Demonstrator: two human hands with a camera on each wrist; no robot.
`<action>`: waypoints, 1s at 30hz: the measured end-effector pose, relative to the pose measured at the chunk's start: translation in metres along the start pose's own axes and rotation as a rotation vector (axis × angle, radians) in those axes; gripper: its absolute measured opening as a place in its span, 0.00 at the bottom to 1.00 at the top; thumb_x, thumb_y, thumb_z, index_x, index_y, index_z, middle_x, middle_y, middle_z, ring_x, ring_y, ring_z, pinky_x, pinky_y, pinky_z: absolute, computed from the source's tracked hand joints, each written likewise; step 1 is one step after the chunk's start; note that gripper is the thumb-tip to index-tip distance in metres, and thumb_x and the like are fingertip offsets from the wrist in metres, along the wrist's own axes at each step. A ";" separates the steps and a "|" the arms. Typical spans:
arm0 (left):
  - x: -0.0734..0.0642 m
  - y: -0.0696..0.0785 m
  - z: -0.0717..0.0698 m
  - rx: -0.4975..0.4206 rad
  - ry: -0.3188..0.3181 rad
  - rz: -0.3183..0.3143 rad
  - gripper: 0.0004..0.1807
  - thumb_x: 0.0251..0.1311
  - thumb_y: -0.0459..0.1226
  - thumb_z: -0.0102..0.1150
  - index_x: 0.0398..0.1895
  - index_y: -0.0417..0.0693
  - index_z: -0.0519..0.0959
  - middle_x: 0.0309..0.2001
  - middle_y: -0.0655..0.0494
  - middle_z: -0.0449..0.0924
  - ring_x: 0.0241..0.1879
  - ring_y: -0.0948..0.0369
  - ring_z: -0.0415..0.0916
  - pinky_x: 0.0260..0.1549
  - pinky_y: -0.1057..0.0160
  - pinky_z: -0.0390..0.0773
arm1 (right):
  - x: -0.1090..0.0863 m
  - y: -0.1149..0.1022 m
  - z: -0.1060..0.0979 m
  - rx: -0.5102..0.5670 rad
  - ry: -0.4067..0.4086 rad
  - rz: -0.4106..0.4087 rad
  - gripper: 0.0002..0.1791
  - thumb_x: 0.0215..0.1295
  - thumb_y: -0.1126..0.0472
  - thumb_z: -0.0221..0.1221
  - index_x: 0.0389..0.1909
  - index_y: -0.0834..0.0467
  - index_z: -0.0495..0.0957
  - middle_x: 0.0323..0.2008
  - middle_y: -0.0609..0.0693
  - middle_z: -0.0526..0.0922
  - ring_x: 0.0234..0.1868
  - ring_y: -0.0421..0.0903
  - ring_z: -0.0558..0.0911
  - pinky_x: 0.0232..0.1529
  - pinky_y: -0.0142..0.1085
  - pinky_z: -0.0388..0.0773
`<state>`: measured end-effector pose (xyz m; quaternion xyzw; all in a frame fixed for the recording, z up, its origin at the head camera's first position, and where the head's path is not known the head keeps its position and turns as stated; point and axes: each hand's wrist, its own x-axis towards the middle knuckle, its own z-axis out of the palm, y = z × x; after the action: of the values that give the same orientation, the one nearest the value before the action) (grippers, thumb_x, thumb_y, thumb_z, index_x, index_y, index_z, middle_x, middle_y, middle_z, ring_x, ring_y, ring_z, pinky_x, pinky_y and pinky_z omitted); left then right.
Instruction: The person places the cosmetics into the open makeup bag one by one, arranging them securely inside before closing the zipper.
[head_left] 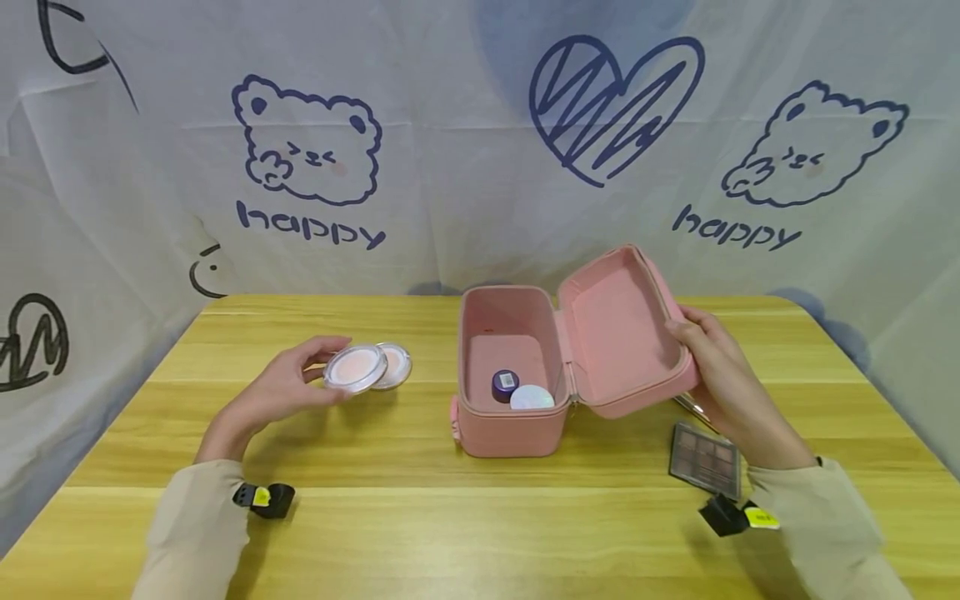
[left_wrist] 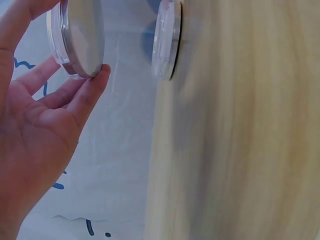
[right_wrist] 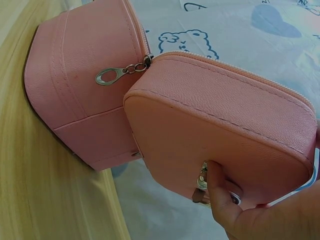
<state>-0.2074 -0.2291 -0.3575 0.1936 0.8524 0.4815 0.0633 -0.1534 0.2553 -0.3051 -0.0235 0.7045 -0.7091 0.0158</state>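
My left hand [head_left: 279, 385] pinches a round clear-rimmed powder compact [head_left: 356, 369] between thumb and fingers. It is raised off the table in the left wrist view. Just past it, a second compact [head_left: 396, 365] lies on the tabletop. A pink cosmetic case [head_left: 512, 435] stands unzipped at the middle, its lid [head_left: 621, 325] swung to the right. My right hand [head_left: 723, 383] grips that lid by its outer edge; in the right wrist view the thumb lies beside metal fittings [right_wrist: 202, 175]. Inside the case sit a small purple jar [head_left: 505, 386] and a shiny whitish disc [head_left: 532, 397].
An eyeshadow palette [head_left: 703, 458] lies on the wooden table [head_left: 420, 533] by the right forearm. Behind it, a slim stick-like item [head_left: 693, 410] is partly hidden by the right hand. A printed cloth [head_left: 450, 167] hangs along the table's back edge.
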 end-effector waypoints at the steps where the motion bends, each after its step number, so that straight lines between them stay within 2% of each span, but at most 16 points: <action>1: 0.000 0.001 0.000 -0.001 0.012 -0.005 0.40 0.50 0.32 0.71 0.66 0.32 0.63 0.62 0.39 0.68 0.60 0.46 0.65 0.62 0.47 0.62 | 0.000 0.000 0.000 0.002 -0.001 0.001 0.38 0.74 0.49 0.47 0.73 0.63 0.41 0.63 0.59 0.54 0.55 0.47 0.68 0.47 0.28 0.75; 5: 0.002 0.004 0.000 -0.007 0.036 -0.005 0.39 0.51 0.32 0.70 0.66 0.32 0.63 0.62 0.39 0.67 0.60 0.46 0.64 0.62 0.47 0.62 | 0.000 0.000 -0.001 0.009 -0.008 0.000 0.37 0.75 0.50 0.47 0.72 0.63 0.41 0.63 0.59 0.55 0.54 0.46 0.69 0.47 0.28 0.75; 17: 0.014 0.014 0.007 -0.029 0.047 -0.003 0.39 0.53 0.31 0.68 0.67 0.32 0.62 0.64 0.37 0.65 0.62 0.44 0.64 0.62 0.48 0.62 | 0.001 -0.001 -0.001 0.022 -0.003 0.002 0.36 0.75 0.51 0.47 0.72 0.63 0.42 0.61 0.58 0.56 0.51 0.43 0.71 0.46 0.29 0.76; 30: 0.038 0.024 0.024 -0.125 0.056 0.047 0.38 0.51 0.30 0.69 0.67 0.35 0.64 0.63 0.40 0.67 0.62 0.45 0.65 0.63 0.51 0.63 | 0.000 -0.002 0.000 0.013 -0.003 -0.003 0.36 0.75 0.51 0.47 0.72 0.63 0.42 0.62 0.59 0.55 0.53 0.45 0.69 0.47 0.28 0.75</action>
<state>-0.2287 -0.1842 -0.3474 0.1958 0.8174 0.5402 0.0398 -0.1533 0.2549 -0.3034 -0.0257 0.6999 -0.7136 0.0159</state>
